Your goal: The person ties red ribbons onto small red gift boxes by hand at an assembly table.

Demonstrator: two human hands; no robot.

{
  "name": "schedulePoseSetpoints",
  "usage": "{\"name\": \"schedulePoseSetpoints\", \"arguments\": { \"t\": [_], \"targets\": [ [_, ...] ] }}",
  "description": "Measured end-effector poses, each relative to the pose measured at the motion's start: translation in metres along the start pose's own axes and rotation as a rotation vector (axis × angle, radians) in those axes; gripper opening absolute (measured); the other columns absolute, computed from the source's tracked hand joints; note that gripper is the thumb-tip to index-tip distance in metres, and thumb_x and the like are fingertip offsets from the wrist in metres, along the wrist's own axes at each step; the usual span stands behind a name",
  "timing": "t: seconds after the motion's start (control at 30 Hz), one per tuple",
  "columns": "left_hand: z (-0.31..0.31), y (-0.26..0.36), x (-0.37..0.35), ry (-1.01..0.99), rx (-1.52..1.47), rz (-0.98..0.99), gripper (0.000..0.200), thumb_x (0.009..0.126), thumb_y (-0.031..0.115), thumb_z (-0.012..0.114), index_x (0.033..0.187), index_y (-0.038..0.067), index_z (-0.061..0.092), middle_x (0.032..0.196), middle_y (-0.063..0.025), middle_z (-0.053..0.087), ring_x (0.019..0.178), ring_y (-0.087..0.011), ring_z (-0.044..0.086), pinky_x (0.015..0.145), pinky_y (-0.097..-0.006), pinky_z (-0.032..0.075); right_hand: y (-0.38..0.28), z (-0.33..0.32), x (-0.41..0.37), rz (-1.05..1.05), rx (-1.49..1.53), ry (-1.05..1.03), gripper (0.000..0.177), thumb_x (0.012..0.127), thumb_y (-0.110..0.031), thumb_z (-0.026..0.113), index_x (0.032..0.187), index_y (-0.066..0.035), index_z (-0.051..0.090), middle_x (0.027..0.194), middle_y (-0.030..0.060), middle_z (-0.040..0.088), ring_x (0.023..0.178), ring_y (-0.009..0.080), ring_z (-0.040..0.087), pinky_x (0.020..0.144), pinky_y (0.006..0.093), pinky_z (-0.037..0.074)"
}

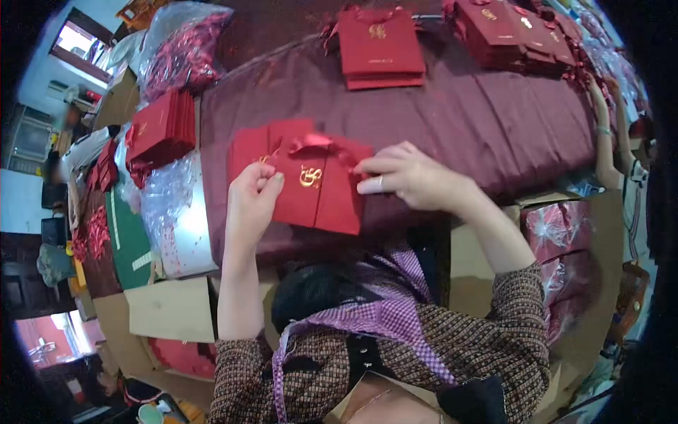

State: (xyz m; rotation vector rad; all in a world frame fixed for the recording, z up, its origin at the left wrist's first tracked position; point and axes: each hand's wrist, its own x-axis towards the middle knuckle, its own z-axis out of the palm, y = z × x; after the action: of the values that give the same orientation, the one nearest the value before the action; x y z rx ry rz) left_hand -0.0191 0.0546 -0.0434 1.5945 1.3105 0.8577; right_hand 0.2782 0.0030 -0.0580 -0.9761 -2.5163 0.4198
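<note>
On the table (466, 116), one bag stack (382, 53) lies behind the held bag (300, 201), a second stack (514, 34) farther right.

We could read no words for certain: a gold monogram (310, 177) marked the central red bag (293, 205), and towards twelve o'clock another bag (383, 49) bore a gold emblem (378, 31) above illegibly small lettering (381, 61).

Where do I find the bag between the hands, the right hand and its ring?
Bag (304, 203): head view, on its red front face.
Right hand (417, 177): head view, on the back of the hand.
Ring (381, 184): head view, on its band.
</note>
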Motion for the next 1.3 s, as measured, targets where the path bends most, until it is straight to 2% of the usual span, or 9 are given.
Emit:
{"name": "schedulePoseSetpoints", "arguments": {
  "t": [0.3, 0.4, 0.53, 0.63, 0.7, 0.77, 0.83, 0.97, 1.3],
  "targets": [
    [0.003, -0.002, 0.008, 0.055, -0.069, -0.009, 0.008, 0.087, 0.005, 0.061, 0.086, -0.003, 0.059, 0.068, -0.0009, 0.059, 0.063, -0.0037, 0.050, 0.056, -0.0210, 0.040, -0.002, 0.003, -0.016, 0.014, 0.052, 0.085, 0.021, 0.077, -0.011, 0.067, 0.097, -0.009, 0.062, 0.110, 0.0066, 0.060, 0.104, 0.0257, 0.055, 0.090, 0.0375, 0.041],
    [0.004, 0.005, 0.007, 0.143, 0.114, 0.125, 0.012, 0.086, 0.008, 0.062, 0.087, -0.004, 0.060, 0.070, -0.0068, 0.063, 0.066, -0.0106, 0.059, 0.060, -0.0272, 0.046, -0.015, -0.023, -0.008, -0.048, 0.479, 0.307, 0.010, 0.081, -0.015, 0.066, 0.088, -0.008, 0.064, 0.108, 0.0092, 0.063, 0.103, 0.0278, 0.056, 0.091, 0.0388, 0.041],
    [0.007, -0.009, 0.019, 0.226, 0.217, 0.143, 0.016, 0.084, 0.012, 0.064, 0.091, -0.003, 0.062, 0.074, -0.0168, 0.064, 0.068, -0.0203, 0.065, 0.062, -0.0310, 0.047, -0.040, -0.053, -0.003, -0.167, 0.752, 0.467, 0.027, 0.087, -0.031, 0.061, 0.077, -0.007, 0.064, 0.095, 0.0153, 0.067, 0.095, 0.0282, 0.057, 0.087, 0.0453, 0.041],
    [0.010, -0.003, 0.019, 0.194, 0.130, 0.111, 0.015, 0.087, 0.010, 0.062, 0.091, -0.004, 0.062, 0.072, -0.0107, 0.065, 0.068, -0.0137, 0.062, 0.062, -0.0285, 0.047, -0.044, -0.053, 0.004, -0.153, 0.810, 0.514, 0.028, 0.087, -0.033, 0.060, 0.079, -0.006, 0.064, 0.079, 0.0105, 0.066, 0.090, 0.0265, 0.057, 0.082, 0.0459, 0.043],
    [0.009, 0.005, 0.016, 0.081, -0.102, 0.011, 0.015, 0.087, 0.006, 0.061, 0.096, -0.006, 0.061, 0.078, -0.0040, 0.065, 0.073, -0.0083, 0.058, 0.067, -0.0244, 0.047, -0.042, -0.045, 0.019, -0.125, 0.549, 0.443, 0.015, 0.083, -0.019, 0.064, 0.088, -0.005, 0.065, 0.081, 0.0069, 0.064, 0.087, 0.0245, 0.058, 0.082, 0.0413, 0.044],
    [0.009, 0.006, 0.014, 0.022, -0.231, -0.022, 0.017, 0.086, 0.005, 0.061, 0.100, -0.006, 0.060, 0.084, -0.0043, 0.065, 0.077, -0.0084, 0.057, 0.069, -0.0235, 0.046, -0.047, -0.026, 0.035, -0.035, 0.454, 0.375, 0.016, 0.076, -0.006, 0.068, 0.092, -0.007, 0.064, 0.084, 0.0052, 0.062, 0.085, 0.0244, 0.057, 0.085, 0.0368, 0.041],
    [0.006, 0.010, 0.010, -0.124, -0.378, -0.100, 0.034, 0.083, -0.001, 0.060, 0.116, -0.006, 0.054, 0.095, -0.0039, 0.061, 0.085, -0.0073, 0.054, 0.075, -0.0204, 0.044, -0.045, -0.005, 0.049, -0.007, 0.317, 0.385, 0.017, 0.077, -0.007, 0.069, 0.093, -0.008, 0.062, 0.083, 0.0064, 0.060, 0.086, 0.0266, 0.055, 0.082, 0.0377, 0.041],
    [0.000, 0.010, 0.000, -0.262, -0.444, -0.105, 0.053, 0.077, -0.008, 0.060, 0.128, -0.006, 0.048, 0.095, 0.0008, 0.053, 0.083, -0.0055, 0.052, 0.074, -0.0180, 0.043, -0.038, 0.025, 0.064, 0.130, 0.315, 0.396, 0.018, 0.076, -0.008, 0.070, 0.092, -0.006, 0.062, 0.086, 0.0088, 0.060, 0.089, 0.0294, 0.055, 0.081, 0.0392, 0.042],
    [0.002, 0.015, -0.007, -0.261, -0.450, -0.030, 0.044, 0.081, -0.008, 0.060, 0.124, -0.007, 0.050, 0.096, -0.0012, 0.054, 0.087, -0.0067, 0.052, 0.078, -0.0196, 0.046, -0.039, 0.034, 0.059, 0.110, 0.262, 0.476, 0.014, 0.080, -0.008, 0.067, 0.093, -0.004, 0.062, 0.083, 0.0087, 0.058, 0.083, 0.0273, 0.054, 0.079, 0.0363, 0.042]
  ]
}}
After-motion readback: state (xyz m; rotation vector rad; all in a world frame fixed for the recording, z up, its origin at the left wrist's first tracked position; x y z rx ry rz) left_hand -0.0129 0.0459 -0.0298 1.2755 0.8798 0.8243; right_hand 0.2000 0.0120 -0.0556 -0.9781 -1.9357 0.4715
